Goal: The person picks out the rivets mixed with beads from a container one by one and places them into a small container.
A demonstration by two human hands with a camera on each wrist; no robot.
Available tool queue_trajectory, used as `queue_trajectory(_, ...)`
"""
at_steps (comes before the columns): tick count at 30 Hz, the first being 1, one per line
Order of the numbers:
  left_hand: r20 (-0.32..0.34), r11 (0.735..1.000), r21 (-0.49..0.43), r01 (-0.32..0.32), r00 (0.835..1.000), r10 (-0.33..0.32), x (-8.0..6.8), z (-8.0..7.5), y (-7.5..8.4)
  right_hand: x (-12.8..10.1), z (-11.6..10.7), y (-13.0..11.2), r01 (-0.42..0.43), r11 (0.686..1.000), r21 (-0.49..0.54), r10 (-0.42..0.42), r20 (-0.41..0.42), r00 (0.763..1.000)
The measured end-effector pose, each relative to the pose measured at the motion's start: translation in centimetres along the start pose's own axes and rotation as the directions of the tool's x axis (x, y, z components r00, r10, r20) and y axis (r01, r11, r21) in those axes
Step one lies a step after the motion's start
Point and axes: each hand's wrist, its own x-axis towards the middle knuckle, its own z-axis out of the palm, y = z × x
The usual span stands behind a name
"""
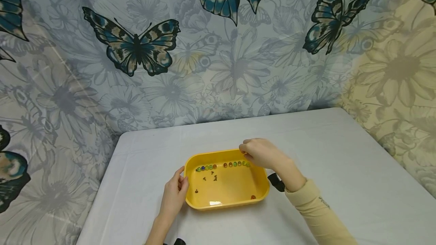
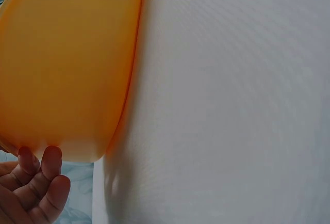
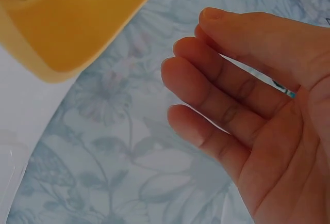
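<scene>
A yellow tray (image 1: pixel 226 201) stands on the white-covered table. Several glass marbles (image 1: pixel 235 164) lie in a row along its far side, split by a gap. One brown marble (image 1: pixel 253 197) is by the near right corner, and several small dark pieces (image 1: pixel 215 178) are scattered over the left half. My left hand (image 1: pixel 175 192) is at the tray's left end; in the left wrist view its fingertips (image 2: pixel 52 159) reach the outer wall. Over the far right corner is my right hand (image 1: pixel 262 153), its fingers loosely bent and holding nothing in the right wrist view.
White cloth covers the table (image 1: pixel 340 169), whose far edge meets a wall (image 1: pixel 235 59) with butterflies and flowers. A clear, thin-edged object (image 3: pixel 10 172) shows at the left of the right wrist view.
</scene>
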Motion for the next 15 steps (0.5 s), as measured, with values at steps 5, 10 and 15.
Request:
queue_trajectory(5,-0.002,1.0,0.005,-0.001,1.0,0.001,-0.1,0.0,-0.1,0.4,0.2,-0.5,0.019,1.0,0.015,-0.019,0.003,1.0)
queue_trajectory(10,-0.017,1.0,0.014,-0.008,1.0,0.008,-0.1,-0.1,-0.2,1.2,0.4,-0.9,0.063,0.997,0.041,-0.063,-0.003,0.998)
queue_trajectory(15,-0.008,1.0,0.001,-0.029,1.0,0.029,0.0,0.0,-0.1,1.5,0.6,-1.1,0.085,0.995,0.044,-0.084,-0.009,0.996)
